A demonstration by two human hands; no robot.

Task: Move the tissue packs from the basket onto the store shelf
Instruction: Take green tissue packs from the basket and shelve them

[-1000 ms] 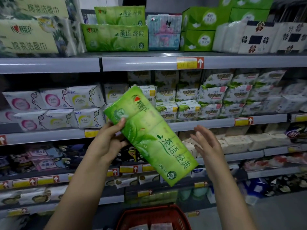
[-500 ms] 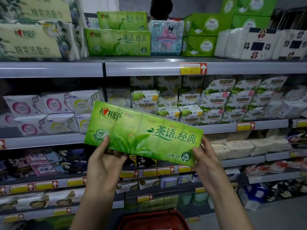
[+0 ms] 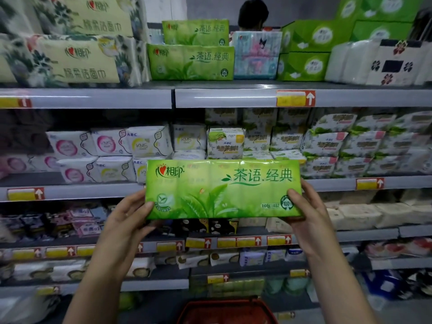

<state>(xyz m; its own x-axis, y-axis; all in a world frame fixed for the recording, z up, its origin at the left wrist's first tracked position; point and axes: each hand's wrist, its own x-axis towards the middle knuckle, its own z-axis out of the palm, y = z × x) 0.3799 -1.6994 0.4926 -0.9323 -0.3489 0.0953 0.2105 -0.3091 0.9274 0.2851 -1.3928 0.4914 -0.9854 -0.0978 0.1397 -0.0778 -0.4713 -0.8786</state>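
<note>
Head view: left hand (image 3: 126, 220) and right hand (image 3: 306, 216) grip tissue pack (image 3: 222, 190) ends, above red basket (image 3: 222, 303).

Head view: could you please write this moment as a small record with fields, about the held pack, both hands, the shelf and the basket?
held item: green tissue pack, level, print facing the camera
left hand: grips the pack's left end, thumb on the front
right hand: grips the pack's right end, thumb on the front
pack position: in the air before the middle shelves, not on any shelf
matching packs: two, stacked on the top shelf
red basket: at the bottom edge, contents out of sight
</note>
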